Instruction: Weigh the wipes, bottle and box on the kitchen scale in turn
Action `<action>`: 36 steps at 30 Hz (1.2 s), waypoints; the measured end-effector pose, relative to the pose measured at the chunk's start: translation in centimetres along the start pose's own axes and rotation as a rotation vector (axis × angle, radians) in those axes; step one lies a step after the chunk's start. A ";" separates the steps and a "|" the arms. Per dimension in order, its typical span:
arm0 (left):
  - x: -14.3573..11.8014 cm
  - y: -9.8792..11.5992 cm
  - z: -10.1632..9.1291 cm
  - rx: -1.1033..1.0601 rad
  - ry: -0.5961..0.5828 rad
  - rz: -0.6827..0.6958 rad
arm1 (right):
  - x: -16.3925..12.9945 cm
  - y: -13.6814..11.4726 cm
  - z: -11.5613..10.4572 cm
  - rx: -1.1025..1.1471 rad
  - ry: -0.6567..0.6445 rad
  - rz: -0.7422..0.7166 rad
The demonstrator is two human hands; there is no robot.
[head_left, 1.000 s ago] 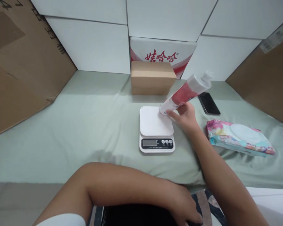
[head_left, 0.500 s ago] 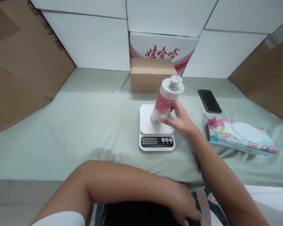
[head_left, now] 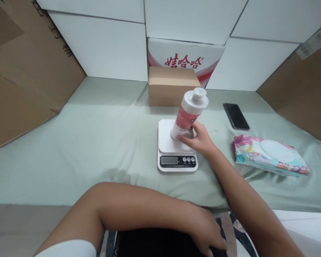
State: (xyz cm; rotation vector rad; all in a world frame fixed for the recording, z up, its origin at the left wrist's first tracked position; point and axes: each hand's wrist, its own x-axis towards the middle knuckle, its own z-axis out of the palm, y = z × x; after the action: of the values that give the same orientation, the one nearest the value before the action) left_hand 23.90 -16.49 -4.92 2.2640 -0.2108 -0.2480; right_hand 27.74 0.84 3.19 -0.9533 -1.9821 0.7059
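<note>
A white bottle with a pink label and white cap (head_left: 188, 113) stands nearly upright, slightly tilted, on the platform of a small white kitchen scale (head_left: 166, 142). My right hand (head_left: 199, 139) grips the bottle's lower part from the right. The scale's display and three round buttons face me. My left hand (head_left: 207, 233) rests low in front of me on something dark, fingers loosely curled, holding nothing that I can make out.
A brown cardboard box (head_left: 173, 85) sits behind the scale, against a white carton with red lettering (head_left: 186, 57). A black phone (head_left: 235, 116) and a pink pack of wipes (head_left: 270, 155) lie to the right on the green cloth. Large cardboard sheets lean at both sides.
My right hand swung the bottle from tilted in the air to standing on the scale's platform and slid lower on it. The left arm has stayed put.
</note>
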 end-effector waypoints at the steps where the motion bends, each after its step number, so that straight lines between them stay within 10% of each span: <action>1: 0.0 0.0 0.0 -0.001 0.014 0.004 | 0.0 -0.2 0.1 -0.005 -0.001 0.012; 6: -0.4 0.5 -0.7 -0.045 -0.009 0.003 | 0.0 1.1 -0.4 -0.054 0.036 0.038; 14: -1.3 2.3 -3.3 0.039 -0.227 -0.059 | 1.0 6.6 -3.5 -0.185 0.601 0.269; 22: -1.3 2.5 -3.6 0.066 -0.261 -0.063 | 0.7 9.9 -4.7 -0.285 0.684 0.370; 32: -0.9 2.5 -3.9 0.030 -0.185 0.038 | 0.9 10.0 -5.2 -0.418 0.781 0.446; 36: -1.4 3.2 -5.3 0.093 0.116 0.309 | 0.4 6.5 -4.7 -0.500 0.923 0.212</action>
State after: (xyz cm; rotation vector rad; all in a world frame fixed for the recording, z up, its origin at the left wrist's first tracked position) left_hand 23.64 -14.33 1.07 2.2900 -0.5133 0.0571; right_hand 34.00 5.43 0.92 -1.4603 -1.2320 -0.1678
